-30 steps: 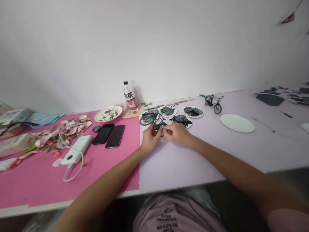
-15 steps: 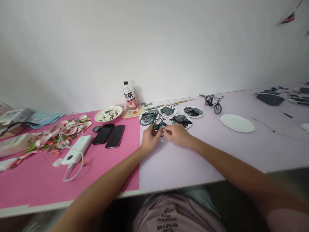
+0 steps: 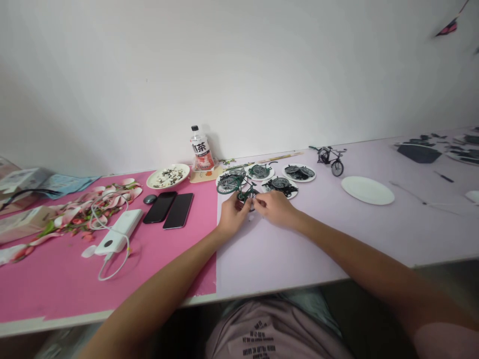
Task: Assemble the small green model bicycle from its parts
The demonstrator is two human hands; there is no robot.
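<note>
A small green model bicycle (image 3: 227, 185) is between my two hands over the lilac part of the table. My left hand (image 3: 234, 213) is closed on its near side, thumb and fingers at the lower frame. Pinched fingers of my right hand (image 3: 275, 205) meet the left thumb at the bicycle's right part; any small piece between them is hidden. Just behind lie plates of bicycle parts: a plate with green pieces (image 3: 261, 172), one with black pieces (image 3: 280, 185) and one with grey wheels (image 3: 299, 173).
A black model bicycle (image 3: 331, 159) stands at the back right near a bare white plate (image 3: 367, 190). To the left are two phones (image 3: 178, 211), a white power bank (image 3: 119, 233) with a cable, artificial petals (image 3: 71, 217), a plate of small pieces (image 3: 168, 176) and a bottle (image 3: 202, 152).
Almost nothing differs. My right fingers have shifted very slightly at the bicycle; both hands stay in the same place.
</note>
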